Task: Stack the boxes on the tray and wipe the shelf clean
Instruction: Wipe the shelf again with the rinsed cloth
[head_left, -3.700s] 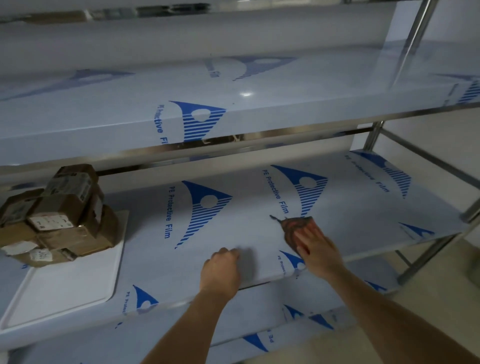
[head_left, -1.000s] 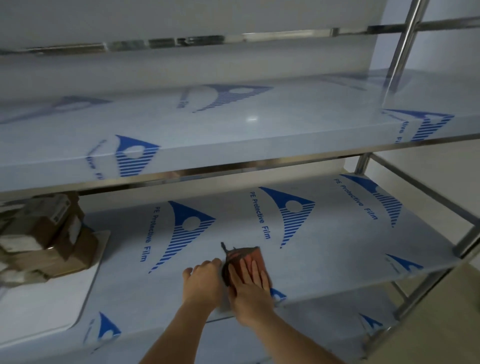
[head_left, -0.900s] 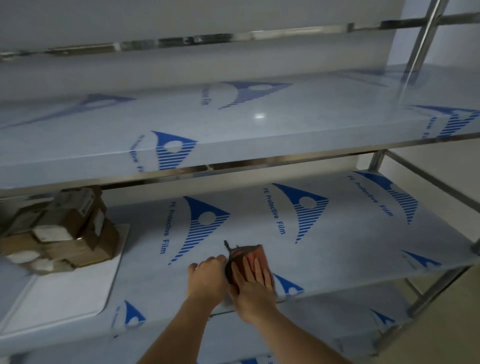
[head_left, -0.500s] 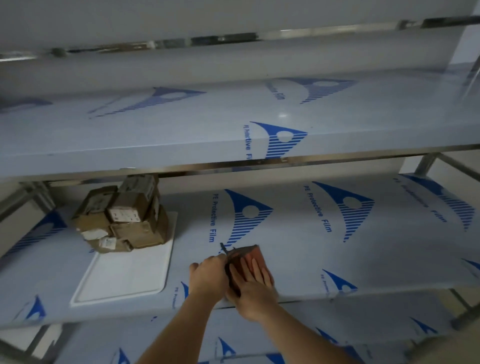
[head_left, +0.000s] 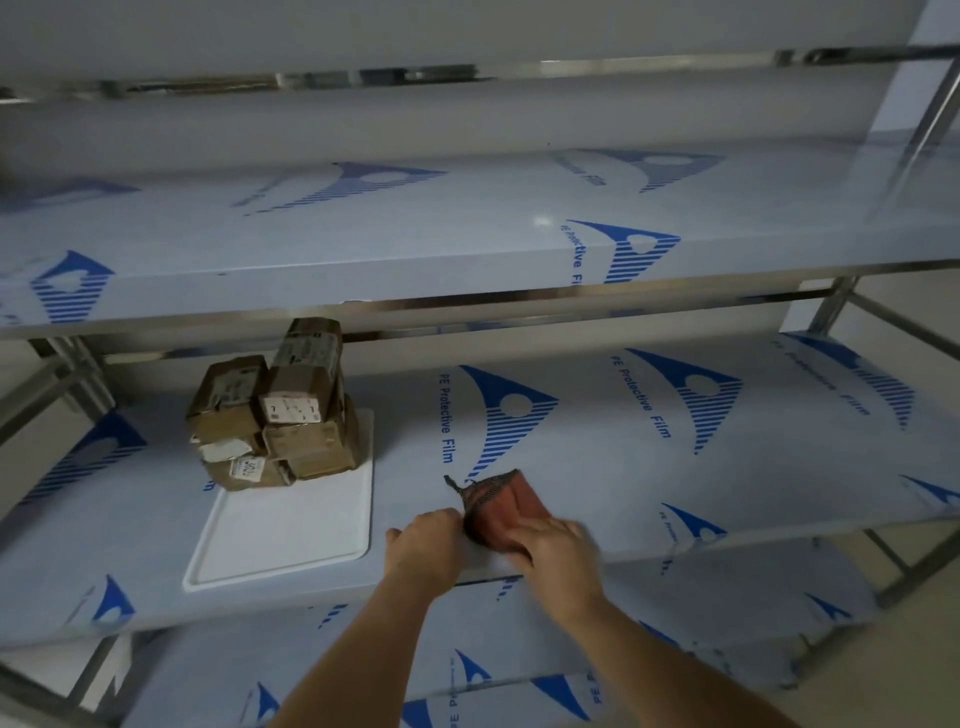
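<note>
A steel-framed shelf covered in pale protective film printed with blue triangular logos; on it a white rectangular plastic tray at left; a folded reddish-brown cloth near the front edge.

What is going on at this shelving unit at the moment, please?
A person is working at a metal shelving unit whose shelves carry blue-printed protective film. Both hands are on a reddish-brown cloth near the front edge of the middle shelf: the right hand lies over it, and the left hand touches its left edge. To the left, cardboard boxes are already stacked at the back of a white tray.
</note>
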